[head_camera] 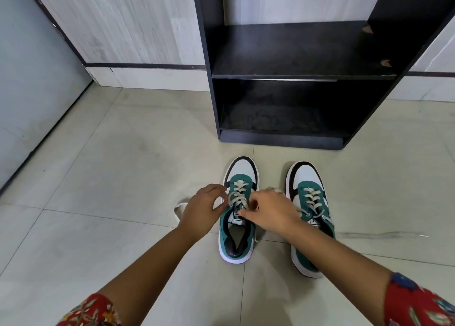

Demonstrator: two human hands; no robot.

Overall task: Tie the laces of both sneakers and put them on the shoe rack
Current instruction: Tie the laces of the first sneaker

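Left sneaker [238,210], toe pointed toward the shoe rack [295,74]; its laces [237,195] are pinched by left hand [202,210] and right hand [268,212] fingertips.

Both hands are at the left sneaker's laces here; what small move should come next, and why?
Probably cross the two lace ends over the tongue and pull the first knot snug. The left hand and right hand each pinch a lace at the left sneaker, no bow shows yet, and a loose end trails on the floor. The right sneaker also looks untied; the rack holds no shoes.
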